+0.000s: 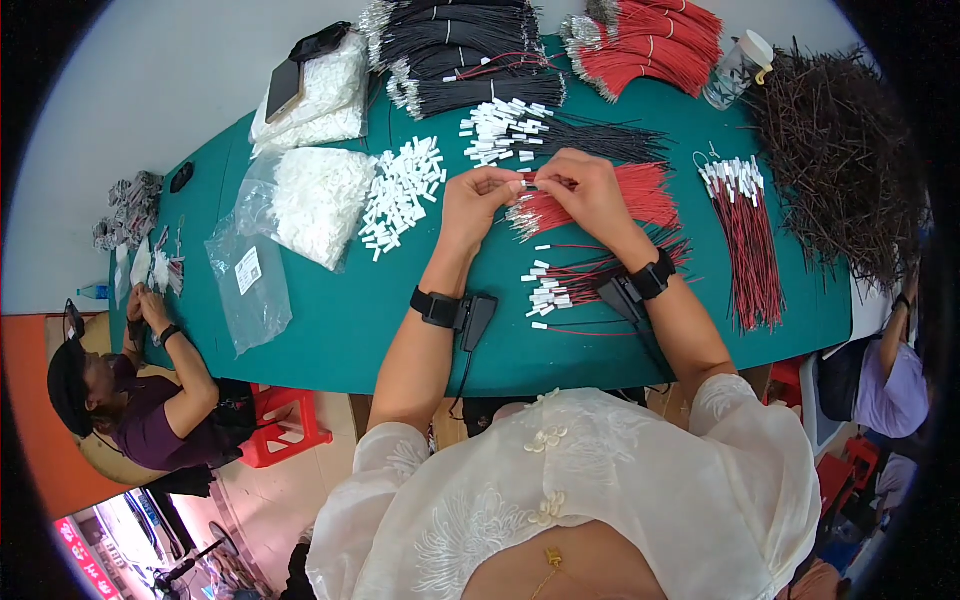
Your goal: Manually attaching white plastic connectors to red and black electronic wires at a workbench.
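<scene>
Over the middle of the green table, my left hand and my right hand meet fingertip to fingertip. The left thumb and forefinger pinch a small white connector housing. My right fingers are closed on a thin red wire, mostly hidden by them. Under the right hand lies a fan of red wires with bare metal terminals at their left ends. Just beyond are black wires with white housings on their ends. Nearer me, beneath my right wrist, lie red-and-black wire pairs with white housings.
Loose white housings are heaped left of my hands, beside a full plastic bag. Black wire bundles and red bundles sit at the back. A bottle and dark wire pile stand right. Another person works left.
</scene>
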The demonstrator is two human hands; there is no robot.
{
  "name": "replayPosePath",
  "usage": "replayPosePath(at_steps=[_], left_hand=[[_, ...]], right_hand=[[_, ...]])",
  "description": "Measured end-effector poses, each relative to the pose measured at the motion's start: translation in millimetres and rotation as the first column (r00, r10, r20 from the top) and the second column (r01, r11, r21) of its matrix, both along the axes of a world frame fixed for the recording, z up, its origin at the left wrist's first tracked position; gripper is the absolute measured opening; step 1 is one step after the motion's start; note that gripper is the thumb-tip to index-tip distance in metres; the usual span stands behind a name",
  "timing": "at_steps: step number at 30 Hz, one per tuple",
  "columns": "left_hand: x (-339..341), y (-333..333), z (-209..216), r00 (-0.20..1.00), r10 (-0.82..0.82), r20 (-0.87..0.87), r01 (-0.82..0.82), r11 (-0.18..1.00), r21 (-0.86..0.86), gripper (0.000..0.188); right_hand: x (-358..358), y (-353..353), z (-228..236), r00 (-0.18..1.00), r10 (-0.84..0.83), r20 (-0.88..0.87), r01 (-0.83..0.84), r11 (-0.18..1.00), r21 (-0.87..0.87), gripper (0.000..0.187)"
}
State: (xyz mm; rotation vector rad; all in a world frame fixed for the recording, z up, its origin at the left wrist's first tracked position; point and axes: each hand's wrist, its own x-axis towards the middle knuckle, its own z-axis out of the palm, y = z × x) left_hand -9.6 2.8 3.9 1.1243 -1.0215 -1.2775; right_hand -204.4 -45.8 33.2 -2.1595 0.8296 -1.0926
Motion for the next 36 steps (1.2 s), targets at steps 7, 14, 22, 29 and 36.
replayPosePath(at_steps=[7,14,22,29,36], left_hand=[[-1,0,-1,1.000,0.012,0.019,-0.012,1.000,0.018,0.015],[-2,-1,-1,1.000,-0.015,0.020,0.014,1.000,0.018,0.015],[-3,-2,2,0.999,-0.012,-0.048,0.011,1.000,-0.024,0.012],[-3,0,9,0.999,0.005,-0.044,-0.006,0.999,-0.037,0.013],[-4,-2,7,0.999,0.039,-0.019,-0.041,0.996,-0.084,0.014]], right_hand=[[1,0,-3,1.000,0.011,0.005,-0.011,1.000,-0.006,0.007],[1,-1,-5,1.000,0.018,-0.022,-0.018,1.000,-0.019,0.007],[2,-1,8,0.999,0.028,0.016,-0.029,0.999,0.033,0.006],[-1,-4,8,0.995,0.086,0.050,-0.087,0.996,0.026,0.008],[2,1,15,0.996,0.054,-0.078,-0.047,0.995,0.088,0.010]])
